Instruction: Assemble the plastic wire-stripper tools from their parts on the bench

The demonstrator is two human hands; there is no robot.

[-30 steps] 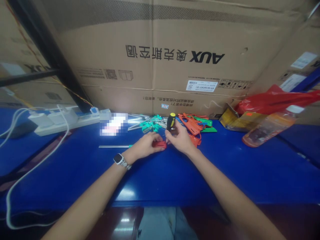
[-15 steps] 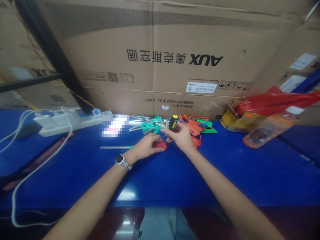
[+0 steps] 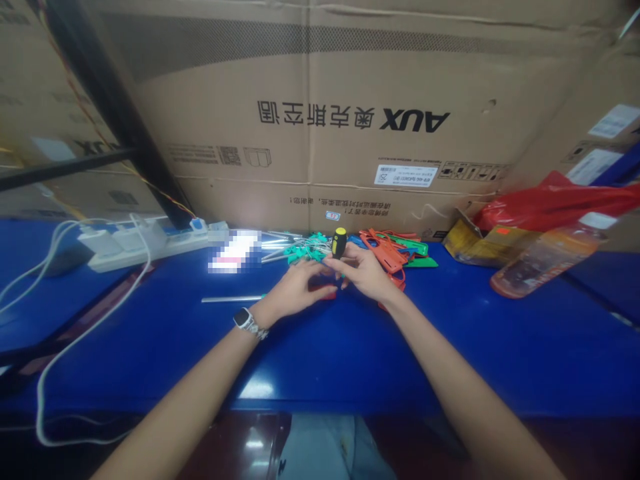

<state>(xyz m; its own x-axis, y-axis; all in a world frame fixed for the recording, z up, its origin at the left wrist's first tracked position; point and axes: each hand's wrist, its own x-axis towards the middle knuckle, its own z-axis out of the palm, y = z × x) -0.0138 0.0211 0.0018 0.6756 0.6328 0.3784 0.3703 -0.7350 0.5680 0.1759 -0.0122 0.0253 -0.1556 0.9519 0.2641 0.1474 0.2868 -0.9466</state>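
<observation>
My right hand [image 3: 364, 270] grips a screwdriver with a yellow-and-black handle [image 3: 339, 244], held nearly upright. Its tip is hidden behind the fingers. Close beside it, my left hand [image 3: 299, 288] is closed over a red plastic piece [image 3: 329, 295], which lies low at the blue tabletop and shows only as a sliver below the thumb. A thin metal rod [image 3: 233, 299] with a green end lies on the table and runs under the left hand. Just behind both hands is a pile of green plastic-and-metal pieces [image 3: 300, 250].
Orange plastic pieces [image 3: 387, 252] and green ones [image 3: 423, 262] lie right of the hands. A drink bottle [image 3: 550, 260] leans by a yellow box [image 3: 473, 243] and red bag [image 3: 550, 203]. Left are a bright pixelated patch [image 3: 235, 251] and a power strip [image 3: 150, 247]. Large cardboard [image 3: 320, 80] stands behind.
The screwdriver handle has moved slightly left and become more upright. My left fingers have shifted and now cover more of the red piece. The view has moved a little.
</observation>
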